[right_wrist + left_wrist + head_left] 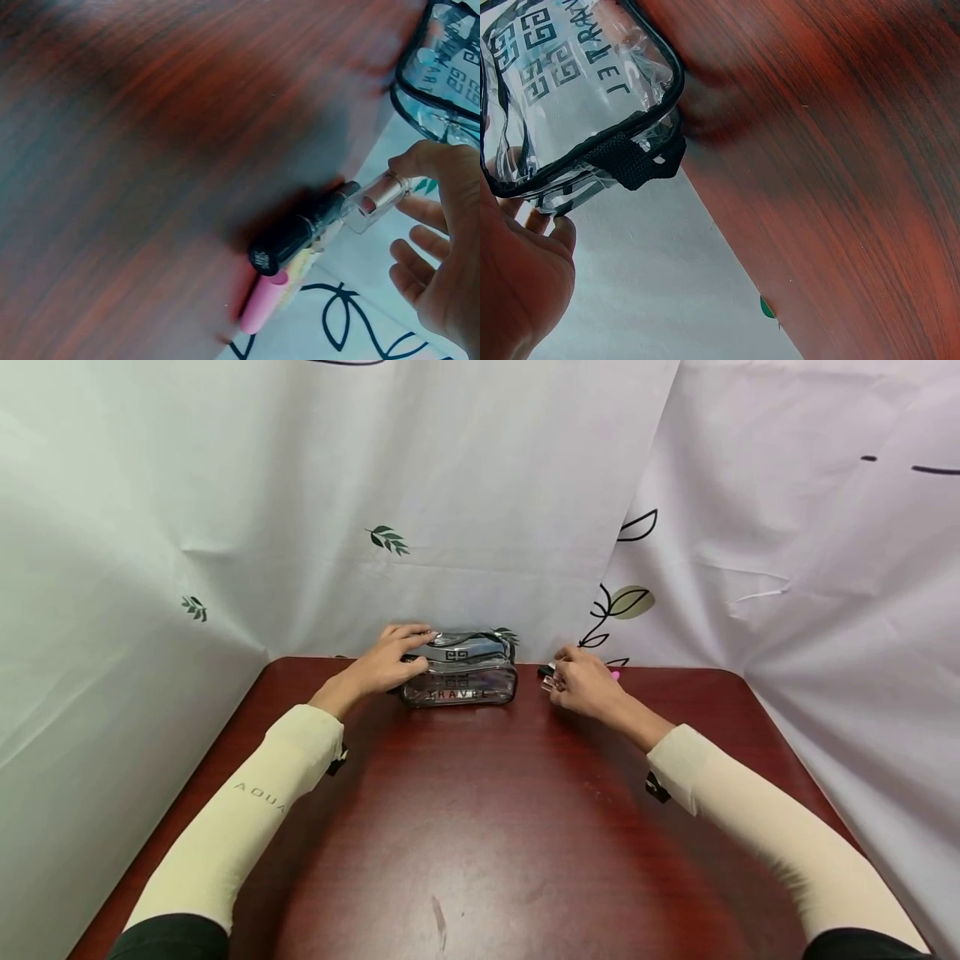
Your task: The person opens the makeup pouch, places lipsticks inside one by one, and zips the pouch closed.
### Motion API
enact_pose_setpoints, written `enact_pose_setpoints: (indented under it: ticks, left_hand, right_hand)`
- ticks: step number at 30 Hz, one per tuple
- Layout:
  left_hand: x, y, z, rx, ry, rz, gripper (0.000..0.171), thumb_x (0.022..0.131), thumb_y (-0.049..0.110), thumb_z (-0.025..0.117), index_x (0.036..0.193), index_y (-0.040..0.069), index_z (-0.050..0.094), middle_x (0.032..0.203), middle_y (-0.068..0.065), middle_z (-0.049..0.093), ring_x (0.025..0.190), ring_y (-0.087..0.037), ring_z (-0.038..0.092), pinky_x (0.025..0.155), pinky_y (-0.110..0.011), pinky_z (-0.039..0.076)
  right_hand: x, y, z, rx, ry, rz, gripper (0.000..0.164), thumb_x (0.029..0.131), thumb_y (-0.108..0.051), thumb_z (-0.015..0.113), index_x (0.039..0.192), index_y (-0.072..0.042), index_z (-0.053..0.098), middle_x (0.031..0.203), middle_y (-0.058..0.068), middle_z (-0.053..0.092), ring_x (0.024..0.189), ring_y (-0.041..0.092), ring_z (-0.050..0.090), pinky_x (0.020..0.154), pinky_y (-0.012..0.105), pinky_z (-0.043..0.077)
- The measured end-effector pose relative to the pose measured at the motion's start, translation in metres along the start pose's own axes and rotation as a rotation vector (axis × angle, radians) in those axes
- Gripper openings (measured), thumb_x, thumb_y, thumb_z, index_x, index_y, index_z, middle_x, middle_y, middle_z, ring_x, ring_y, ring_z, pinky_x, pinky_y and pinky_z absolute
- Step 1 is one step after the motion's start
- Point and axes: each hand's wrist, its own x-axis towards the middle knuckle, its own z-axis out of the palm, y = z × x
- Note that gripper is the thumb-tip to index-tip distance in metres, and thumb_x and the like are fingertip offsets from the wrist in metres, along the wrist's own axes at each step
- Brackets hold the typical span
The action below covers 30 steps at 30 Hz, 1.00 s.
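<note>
A clear travel toiletry bag [459, 681] with black piping stands at the table's far edge. My left hand [385, 660] grips its left end, the thumb in front and the fingers over the top. In the left wrist view the bag's printed front [570, 67] faces the camera and part of the fingers is hidden behind it. Right of the bag, my right hand [585, 683] pinches a lipstick tube with a clear case [380, 200] between thumb and index finger, the other fingers loosely bent. Beside it lie a black cosmetic tube [289, 238] and a pink tube [262, 304].
The dark red wooden table [465, 810] ends at a white curtain [480, 485] printed with leaves, close behind the bag and the cosmetics. More curtain hangs along the left and right sides. A yellowish item [298, 268] lies partly hidden beside the black tube.
</note>
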Motion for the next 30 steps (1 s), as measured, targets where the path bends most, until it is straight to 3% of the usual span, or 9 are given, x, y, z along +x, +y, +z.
enact_pose_setpoints:
  ticks: [5,12,19,30]
  left_hand:
    - [-0.001,0.001,0.0,-0.007,0.001,-0.007,0.07,0.11,0.033,0.048,0.176,0.012,0.042,0.186,-0.012,0.031,0.171,-0.041,0.02,0.133,-0.072,0.025]
    - [-0.001,0.0,0.001,-0.004,0.008,0.003,0.071,0.109,0.035,0.047,0.176,0.011,0.043,0.186,-0.013,0.032,0.17,-0.043,0.021,0.132,-0.073,0.026]
    - [0.0,-0.001,0.001,0.0,0.001,0.004,0.071,0.109,0.036,0.046,0.176,0.012,0.042,0.186,-0.013,0.031,0.17,-0.042,0.021,0.131,-0.073,0.027]
    - [0.0,-0.002,0.001,-0.002,0.002,0.011,0.071,0.11,0.035,0.047,0.176,0.011,0.042,0.186,-0.014,0.031,0.17,-0.043,0.021,0.132,-0.072,0.026]
  right_hand:
    - [0.004,-0.003,-0.005,0.021,0.058,-0.029,0.014,0.09,-0.013,0.082,0.085,-0.002,0.075,0.142,0.027,0.07,0.132,0.048,0.066,0.11,0.06,0.057]
    - [0.009,-0.01,-0.011,0.026,0.085,-0.056,0.016,0.09,-0.015,0.082,0.094,0.0,0.079,0.141,0.026,0.07,0.13,0.048,0.067,0.111,0.06,0.055]
    - [0.012,-0.018,-0.02,0.053,0.084,-0.027,0.02,0.095,-0.017,0.081,0.104,0.001,0.08,0.149,0.027,0.066,0.135,0.048,0.064,0.112,0.061,0.055]
    - [0.02,-0.028,-0.027,0.144,0.126,0.0,0.018,0.102,-0.02,0.076,0.107,-0.003,0.077,0.157,0.025,0.059,0.142,0.045,0.061,0.109,0.061,0.057]
